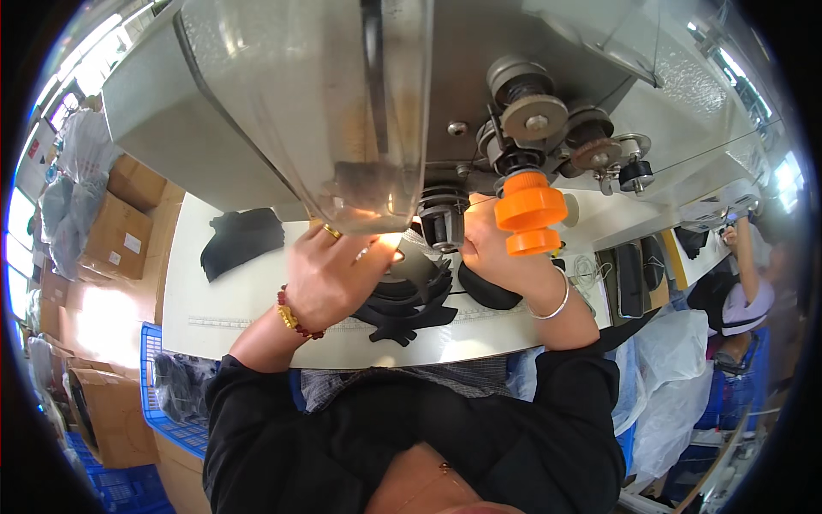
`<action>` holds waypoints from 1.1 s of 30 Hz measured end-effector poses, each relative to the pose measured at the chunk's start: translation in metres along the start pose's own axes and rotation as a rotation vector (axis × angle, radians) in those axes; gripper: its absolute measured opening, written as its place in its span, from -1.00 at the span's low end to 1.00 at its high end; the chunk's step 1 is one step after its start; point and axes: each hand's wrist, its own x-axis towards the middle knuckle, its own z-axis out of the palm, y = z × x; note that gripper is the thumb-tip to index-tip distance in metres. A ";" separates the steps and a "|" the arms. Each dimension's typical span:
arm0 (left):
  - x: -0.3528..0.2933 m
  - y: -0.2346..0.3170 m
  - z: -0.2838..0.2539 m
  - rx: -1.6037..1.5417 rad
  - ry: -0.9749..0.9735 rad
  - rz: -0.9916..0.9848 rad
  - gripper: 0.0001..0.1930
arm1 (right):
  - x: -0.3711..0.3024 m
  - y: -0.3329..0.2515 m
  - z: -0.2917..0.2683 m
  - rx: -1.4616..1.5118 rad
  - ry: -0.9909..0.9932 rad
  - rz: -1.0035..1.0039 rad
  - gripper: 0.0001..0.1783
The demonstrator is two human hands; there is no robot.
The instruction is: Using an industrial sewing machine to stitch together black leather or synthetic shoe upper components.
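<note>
Beneath the head of a grey sewing machine point(531, 26), my two hands work close together. My left hand point(334, 270) has its thumb and fingers closed at the edge of a curved black fabric piece point(409, 319); its fingertips are partly behind the clear guard point(342, 111). My right hand point(505, 253) is on the other side of the presser area, fingers bent and closed, partly covered by an orange knob point(531, 210). What its fingertips grip is hidden. A rounded black piece point(488, 287) lies under my right wrist. The needle cannot be made out.
Another flat black piece point(243, 242) lies on the white table point(214, 300) at left. A blue basket point(152, 381) stands below the table's left edge, near cardboard boxes point(116, 236). Clear plastic bags point(672, 368) hang at right. Another person point(745, 300) sits at far right.
</note>
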 end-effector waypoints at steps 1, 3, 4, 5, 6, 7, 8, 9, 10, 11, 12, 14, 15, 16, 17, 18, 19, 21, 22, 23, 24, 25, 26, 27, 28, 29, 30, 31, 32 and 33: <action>-0.001 0.001 0.002 -0.004 0.035 0.068 -0.84 | 0.000 0.000 -0.001 0.003 0.005 0.001 -0.66; -0.001 0.005 0.005 -0.007 0.054 0.067 -0.82 | 0.001 0.001 -0.002 -0.006 0.003 0.008 -0.84; -0.001 0.007 0.006 -0.005 0.085 0.046 -0.81 | 0.002 0.001 -0.002 -0.002 0.008 0.010 -0.84; -0.001 0.008 0.006 -0.002 0.115 0.026 -0.79 | 0.003 0.001 -0.004 -0.013 0.006 0.011 -0.92; -0.001 0.009 0.007 -0.004 0.111 0.032 -0.79 | 0.003 0.000 -0.006 -0.025 0.003 0.016 -0.93; -0.001 0.010 0.008 0.003 0.111 0.020 -0.78 | 0.004 -0.004 -0.009 -0.025 0.007 0.021 -0.93; 0.000 0.010 0.009 0.010 0.112 0.008 -0.76 | 0.005 -0.009 -0.012 -0.030 0.022 0.046 -0.89; -0.001 0.009 0.009 0.011 0.110 0.009 -0.76 | 0.006 -0.012 -0.013 -0.034 0.035 0.066 -0.79; -0.002 0.007 0.010 0.012 0.113 -0.001 -0.76 | 0.005 -0.012 -0.012 -0.032 0.037 0.067 -0.79; -0.002 0.006 0.011 0.013 0.117 -0.012 -0.76 | 0.005 -0.012 -0.011 -0.021 0.027 0.076 -0.79; -0.001 0.004 0.013 0.011 0.116 -0.010 -0.76 | 0.005 -0.012 -0.009 -0.011 0.017 0.088 -0.80; 0.002 0.000 0.018 -0.051 0.165 -0.075 -0.74 | 0.006 -0.019 -0.010 -0.014 0.007 0.113 -0.81; 0.000 0.000 0.016 -0.052 0.164 -0.075 -0.74 | 0.005 -0.022 -0.010 -0.015 -0.003 0.134 -0.82; -0.004 0.000 0.014 -0.035 0.121 -0.088 -0.71 | 0.004 -0.021 -0.009 -0.014 -0.004 0.134 -0.82; -0.006 0.000 0.013 -0.018 0.078 -0.102 -0.68 | 0.003 -0.019 -0.005 0.001 0.027 0.061 -0.91; -0.006 0.000 0.012 -0.017 0.077 -0.105 -0.68 | 0.002 -0.018 -0.003 0.018 0.056 -0.014 -0.86; -0.005 -0.001 0.010 -0.021 0.095 -0.074 -0.68 | 0.002 -0.019 -0.002 0.019 0.054 -0.016 -0.86; 0.000 0.000 0.007 -0.028 0.112 -0.043 -0.68 | 0.003 -0.020 0.000 0.102 0.053 -0.014 -0.82; 0.004 0.001 0.006 -0.001 0.130 -0.011 -0.71 | 0.001 -0.019 0.003 0.100 0.052 -0.011 -0.82; 0.006 0.002 0.006 0.027 0.148 0.022 -0.74 | -0.001 -0.019 0.007 0.114 0.058 0.006 -0.83; 0.006 0.003 0.005 0.026 0.147 0.023 -0.74 | -0.002 -0.019 0.010 0.128 0.065 0.023 -0.83; 0.006 0.003 0.004 0.017 0.118 -0.007 -0.77 | -0.003 -0.021 0.011 0.127 0.066 0.024 -0.83; 0.005 0.003 0.002 0.008 0.089 -0.035 -0.80 | -0.004 -0.024 0.012 0.130 0.077 0.044 -0.82; 0.005 0.003 0.000 0.007 0.088 -0.036 -0.80 | -0.005 -0.027 0.014 0.134 0.088 0.061 -0.81; 0.005 0.003 -0.002 0.026 0.062 -0.039 -0.82 | -0.005 -0.030 0.015 0.134 0.087 0.062 -0.81; 0.004 0.002 -0.003 0.044 0.036 -0.041 -0.82 | -0.005 -0.033 0.016 0.107 0.087 0.041 -0.80; 0.002 0.001 -0.003 0.044 0.036 -0.041 -0.82 | -0.005 -0.036 0.016 0.079 0.086 0.017 -0.79; -0.002 0.000 -0.003 0.017 0.021 -0.064 -0.75 | -0.006 -0.037 0.017 0.079 0.085 0.018 -0.79; -0.003 0.000 -0.003 -0.011 0.007 -0.086 -0.63 | -0.006 -0.037 0.019 0.083 0.091 0.019 -0.78; -0.004 0.000 -0.003 -0.011 0.007 -0.087 -0.63 | -0.006 -0.038 0.021 0.086 0.097 0.020 -0.78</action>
